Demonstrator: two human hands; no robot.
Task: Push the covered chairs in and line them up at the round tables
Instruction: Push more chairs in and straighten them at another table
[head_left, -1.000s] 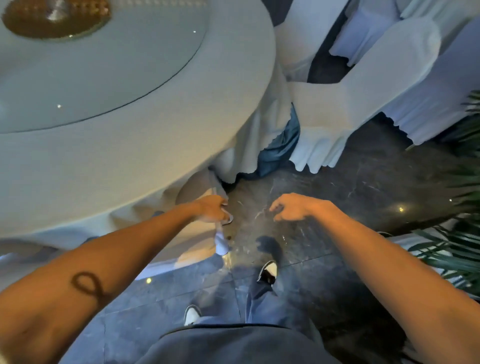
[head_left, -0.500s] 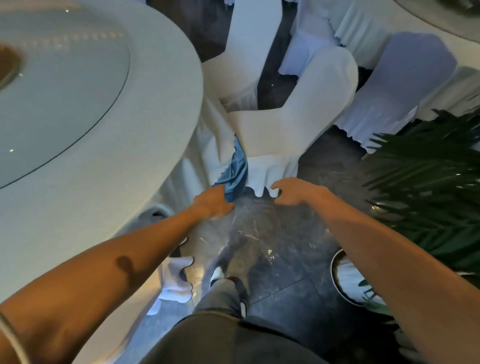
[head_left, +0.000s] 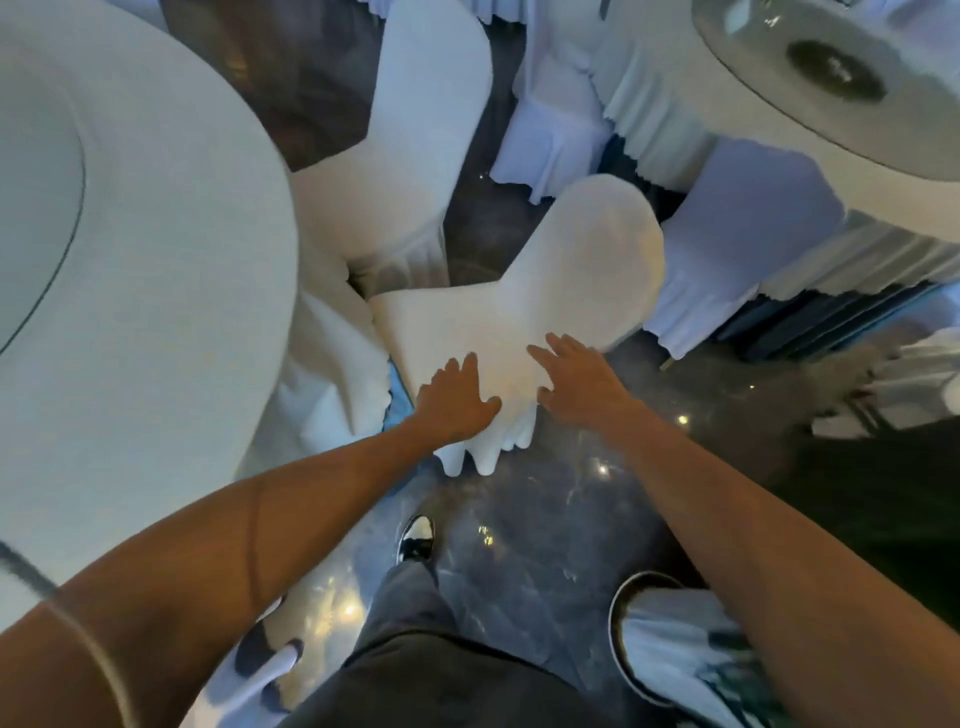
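A: Chair cover (head_left: 545, 312) is seen as plain white, no pattern. The same white is noted on the neighbouring covered chair (head_left: 415, 130).
B: Confirmed. Round table cloth (head_left: 156, 312) is read as white with a slight green-grey cast. A blue underlayer (head_left: 397, 410) is exposed at its hem.
A: Floor (head_left: 519, 545) is logged as dark grey-blue stone, veined in white, glossy, with small yellow light spots.
B: Second table (head_left: 883, 182) is white-skirted, pleated; its glass top (head_left: 779, 78) is grey with a dark centre.
A: Trousers (head_left: 405, 597) are dark grey. Shoe (head_left: 415, 535) is black and white.
B: Pot rim (head_left: 618, 613) is marked black.
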